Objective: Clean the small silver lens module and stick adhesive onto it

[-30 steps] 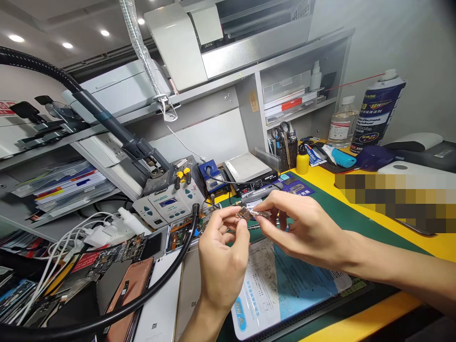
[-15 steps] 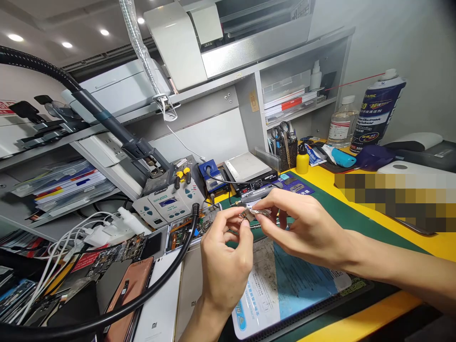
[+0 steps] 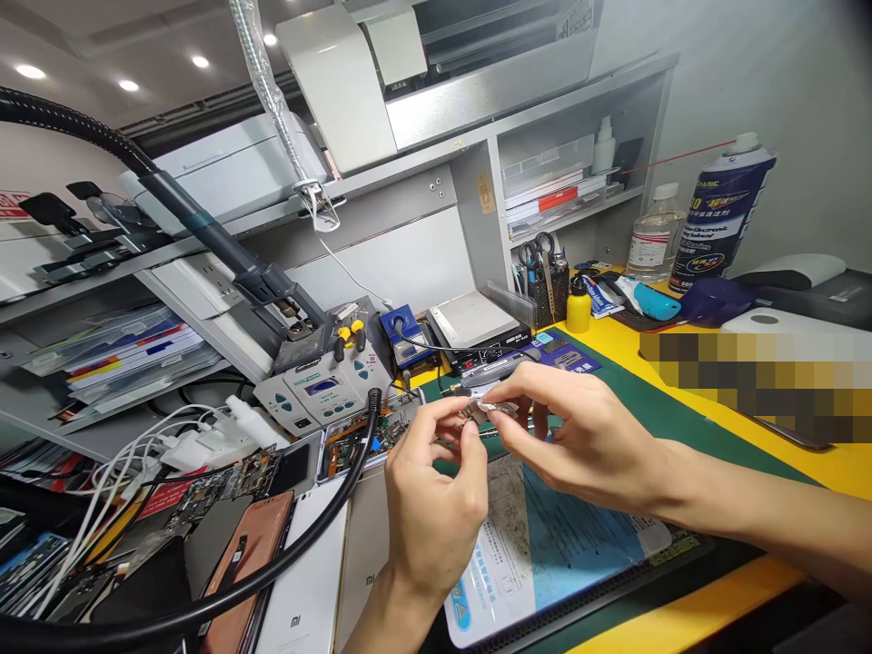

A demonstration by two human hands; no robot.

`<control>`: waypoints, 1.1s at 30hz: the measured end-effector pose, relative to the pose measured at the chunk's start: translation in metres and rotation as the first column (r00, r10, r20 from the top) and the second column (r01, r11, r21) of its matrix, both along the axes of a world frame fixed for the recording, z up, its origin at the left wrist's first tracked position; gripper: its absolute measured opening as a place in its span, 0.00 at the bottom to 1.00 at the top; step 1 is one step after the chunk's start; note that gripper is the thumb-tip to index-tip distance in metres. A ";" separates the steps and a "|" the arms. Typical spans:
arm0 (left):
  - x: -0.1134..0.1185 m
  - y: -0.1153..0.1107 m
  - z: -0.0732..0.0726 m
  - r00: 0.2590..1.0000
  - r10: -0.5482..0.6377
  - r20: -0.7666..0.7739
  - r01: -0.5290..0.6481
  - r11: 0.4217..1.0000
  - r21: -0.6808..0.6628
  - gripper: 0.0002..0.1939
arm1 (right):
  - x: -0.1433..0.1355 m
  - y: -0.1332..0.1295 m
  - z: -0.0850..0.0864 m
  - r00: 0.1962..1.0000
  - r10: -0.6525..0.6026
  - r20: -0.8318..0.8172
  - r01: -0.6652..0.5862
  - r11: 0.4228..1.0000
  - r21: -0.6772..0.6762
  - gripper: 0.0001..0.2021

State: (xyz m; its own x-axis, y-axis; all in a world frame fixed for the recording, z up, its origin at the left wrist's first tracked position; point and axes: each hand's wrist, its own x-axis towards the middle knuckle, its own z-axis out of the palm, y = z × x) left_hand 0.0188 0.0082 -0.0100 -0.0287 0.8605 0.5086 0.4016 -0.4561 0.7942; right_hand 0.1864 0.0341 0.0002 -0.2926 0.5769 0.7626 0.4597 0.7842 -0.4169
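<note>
Between my two hands is a small metallic part (image 3: 480, 413), raised above the work mat; its details are too small to tell. My left hand (image 3: 436, 490) pinches its left side between thumb and fingertips. From the right, my right hand (image 3: 579, 436) holds a whitish piece (image 3: 491, 408) at the part's other side, thumb and index finger pressed together. Whether the whitish piece is separate or joined to the part I cannot tell. Under my hands lies a blue and white printed pad (image 3: 565, 536) on the green mat (image 3: 681, 436).
A black hose (image 3: 300, 554) curves across phones (image 3: 300, 581) at the left. Behind stand a soldering station (image 3: 327, 391), a tray of small parts (image 3: 341, 445) and a yellow bottle (image 3: 579, 309). A spray can (image 3: 718, 218) stands at the back right.
My left hand has shifted very slightly, its thumb a little to the right. Both hands keep their grip, and my right hand is almost unchanged.
</note>
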 end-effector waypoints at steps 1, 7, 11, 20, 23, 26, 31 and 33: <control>0.000 0.000 0.000 1.000 0.001 -0.006 -0.001 1.000 0.002 0.09 | 0.000 0.000 0.000 1.000 0.003 0.001 -0.003 1.000 -0.004 0.06; 0.001 0.000 0.000 0.999 -0.005 -0.037 0.006 1.000 0.011 0.08 | 0.000 -0.002 0.001 1.000 -0.007 -0.011 0.007 1.000 0.005 0.06; 0.001 0.000 0.000 0.999 0.008 -0.033 -0.008 1.000 0.028 0.09 | 0.000 -0.002 0.001 1.000 0.004 -0.005 -0.004 1.000 -0.004 0.06; 0.000 0.001 -0.001 0.996 0.017 -0.085 -0.009 0.996 0.088 0.10 | -0.001 0.000 0.001 1.000 -0.002 -0.008 0.002 1.000 0.027 0.07; 0.001 0.001 -0.001 0.995 0.019 -0.099 -0.010 0.996 0.092 0.10 | -0.001 0.001 0.002 1.000 0.000 -0.008 0.001 1.000 0.023 0.06; 0.000 0.001 -0.001 0.995 0.023 -0.097 -0.015 0.996 0.084 0.10 | 0.000 0.001 0.003 1.000 -0.005 0.005 0.005 1.000 0.008 0.06; 0.001 0.002 -0.002 0.995 0.021 -0.095 -0.014 0.997 0.076 0.10 | 0.001 0.001 0.001 0.999 0.018 0.039 -0.019 1.000 0.020 0.07; 0.001 0.002 -0.002 0.994 0.026 -0.107 -0.016 0.996 0.093 0.10 | 0.001 0.001 0.000 0.999 0.026 0.042 -0.027 0.999 0.029 0.08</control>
